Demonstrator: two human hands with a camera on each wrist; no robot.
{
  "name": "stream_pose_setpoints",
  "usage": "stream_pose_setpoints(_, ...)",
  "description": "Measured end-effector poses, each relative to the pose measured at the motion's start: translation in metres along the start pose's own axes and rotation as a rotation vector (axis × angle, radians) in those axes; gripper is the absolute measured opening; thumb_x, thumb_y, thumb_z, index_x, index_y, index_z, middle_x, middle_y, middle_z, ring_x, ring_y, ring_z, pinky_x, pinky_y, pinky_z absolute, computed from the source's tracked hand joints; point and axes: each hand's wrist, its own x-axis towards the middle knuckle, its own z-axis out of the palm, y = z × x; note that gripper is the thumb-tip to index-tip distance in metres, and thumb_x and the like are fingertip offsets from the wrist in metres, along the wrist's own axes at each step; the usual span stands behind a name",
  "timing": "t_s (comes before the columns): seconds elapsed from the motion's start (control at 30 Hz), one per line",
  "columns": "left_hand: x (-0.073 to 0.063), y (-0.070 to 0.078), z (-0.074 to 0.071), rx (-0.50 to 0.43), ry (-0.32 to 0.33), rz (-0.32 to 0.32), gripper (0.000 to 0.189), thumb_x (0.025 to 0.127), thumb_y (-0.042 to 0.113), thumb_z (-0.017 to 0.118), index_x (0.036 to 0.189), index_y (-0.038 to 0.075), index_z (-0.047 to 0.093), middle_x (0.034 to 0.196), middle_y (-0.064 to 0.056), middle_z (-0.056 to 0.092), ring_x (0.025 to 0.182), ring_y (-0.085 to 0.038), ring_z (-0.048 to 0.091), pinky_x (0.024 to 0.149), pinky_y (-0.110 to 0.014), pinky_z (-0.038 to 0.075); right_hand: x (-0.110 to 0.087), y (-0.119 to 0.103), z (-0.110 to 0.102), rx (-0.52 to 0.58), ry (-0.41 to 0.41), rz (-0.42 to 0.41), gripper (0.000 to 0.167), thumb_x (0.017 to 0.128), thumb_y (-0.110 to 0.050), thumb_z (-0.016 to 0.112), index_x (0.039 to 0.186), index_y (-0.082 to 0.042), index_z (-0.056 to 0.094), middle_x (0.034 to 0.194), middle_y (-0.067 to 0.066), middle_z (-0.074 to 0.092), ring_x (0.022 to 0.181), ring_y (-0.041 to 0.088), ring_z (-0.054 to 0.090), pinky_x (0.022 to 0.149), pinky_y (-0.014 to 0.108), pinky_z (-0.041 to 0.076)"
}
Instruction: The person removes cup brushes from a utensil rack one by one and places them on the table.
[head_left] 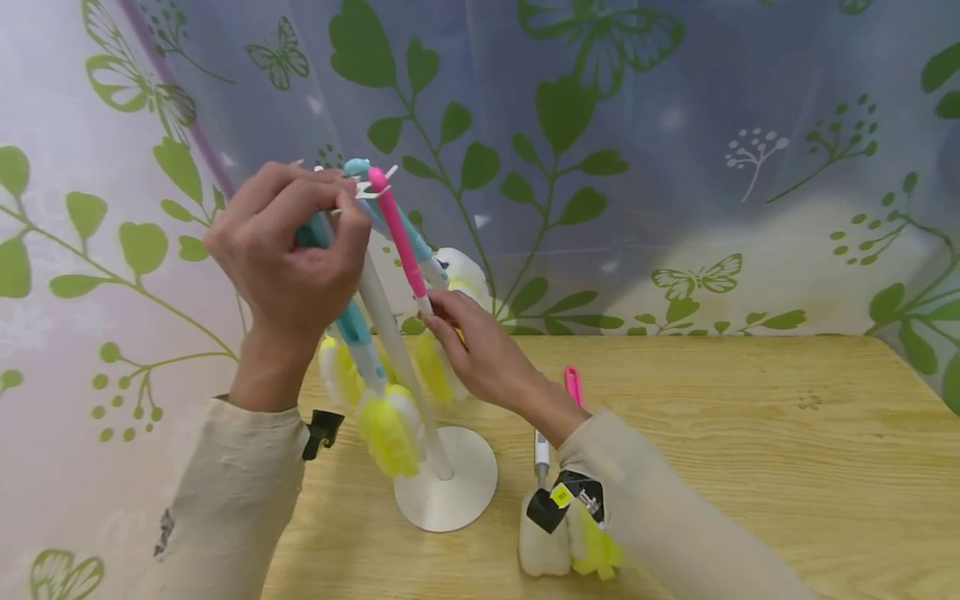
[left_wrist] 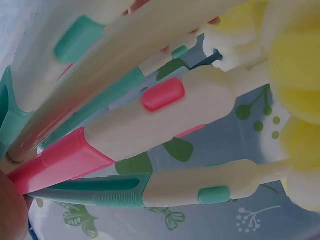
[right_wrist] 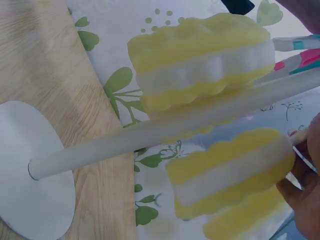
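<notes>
A white stand with a slim pole and a round base carries sponge bottle brushes on hooks at its top. My left hand is curled at the stand's top, thumb and forefinger pinching by the white hooks. My right hand pinches the white neck of a pink-handled sponge brush, whose handle end touches a hook. The held brush's yellow-and-white sponge points down in the right wrist view. Blue-handled brushes hang around the pole; another pink-handled brush hangs in the left wrist view.
Under my right forearm, another pink-handled brush lies on the wooden table, beside white and yellow sponge heads. A leaf-patterned curtain hangs behind the table. Black clips sit on the sleeves.
</notes>
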Motion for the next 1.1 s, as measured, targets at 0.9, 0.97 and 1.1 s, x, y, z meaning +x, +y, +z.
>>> stream_pose_setpoints(0.9,0.008,0.004,-0.023,0.139,-0.248,-0.043,0.027,0.078,0.025,0.059,0.067,0.006,0.074,0.076,-0.002,0.071,0.068,-0.027,0.065,0.065,-0.03,0.039,-0.018,-0.028,-0.013,0.331,-0.039,0.195,0.036,0.098,-0.025,0.052,0.129,-0.007,0.056,0.113,0.005,0.065,0.103,0.013,0.062,0.09,0.03,0.047)
stream_pose_setpoints(0.97,0.009,0.007,-0.023,0.144,-0.265,-0.029,0.027,0.079,0.024,0.059,0.067,0.006,0.074,0.075,-0.004,0.071,0.068,-0.029,0.064,0.067,-0.038,0.041,-0.015,-0.028,-0.013,0.374,-0.018,0.179,0.033,0.098,-0.022,0.052,0.126,-0.005,0.058,0.114,0.009,0.065,0.102,0.017,0.062,0.09,0.029,0.047)
stream_pose_setpoints(1.1,0.013,0.017,-0.022,0.203,-0.306,0.007,0.03,0.083,0.026,0.058,0.069,0.005,0.074,0.07,-0.008,0.068,0.059,-0.03,0.058,0.059,-0.042,0.04,-0.007,-0.031,-0.013,0.442,0.063,0.143,0.032,0.096,-0.018,0.055,0.124,-0.002,0.06,0.113,0.012,0.066,0.102,0.021,0.064,0.09,0.029,0.047)
